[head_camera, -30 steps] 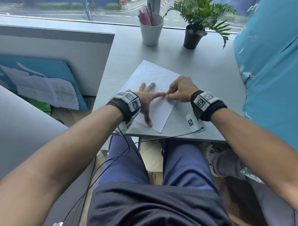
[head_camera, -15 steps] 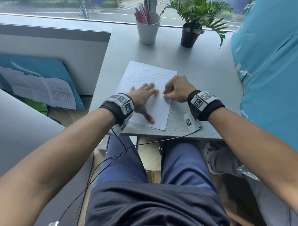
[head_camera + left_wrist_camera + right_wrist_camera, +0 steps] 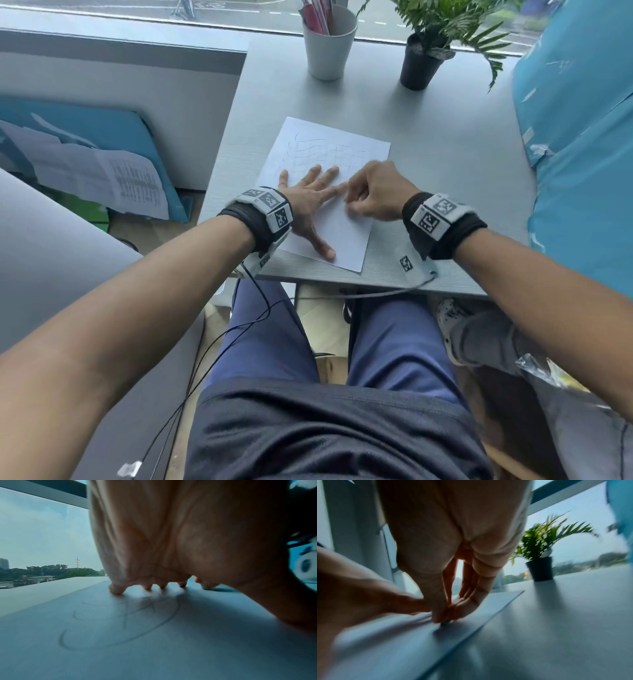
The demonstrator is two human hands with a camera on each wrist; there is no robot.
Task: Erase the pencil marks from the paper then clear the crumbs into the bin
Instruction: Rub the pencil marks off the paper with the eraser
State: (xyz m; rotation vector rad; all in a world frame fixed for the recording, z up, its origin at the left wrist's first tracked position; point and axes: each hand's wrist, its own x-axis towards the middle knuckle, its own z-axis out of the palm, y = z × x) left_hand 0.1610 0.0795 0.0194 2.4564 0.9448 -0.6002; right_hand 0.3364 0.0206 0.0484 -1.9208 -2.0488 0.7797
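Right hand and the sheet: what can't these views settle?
- Eraser: hidden by the right hand's pinched fingertips; only a dark, blurred nub.
- Crumbs: too small on the paper.
- Bin: in no view.
- Pencil marks: the left hand covers some.

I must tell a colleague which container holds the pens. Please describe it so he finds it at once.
Look at the far edge of the grey desk, by the window. Two containers stand there: the pale grey cup holding pink pens is left of the black pot, which holds a green plant.
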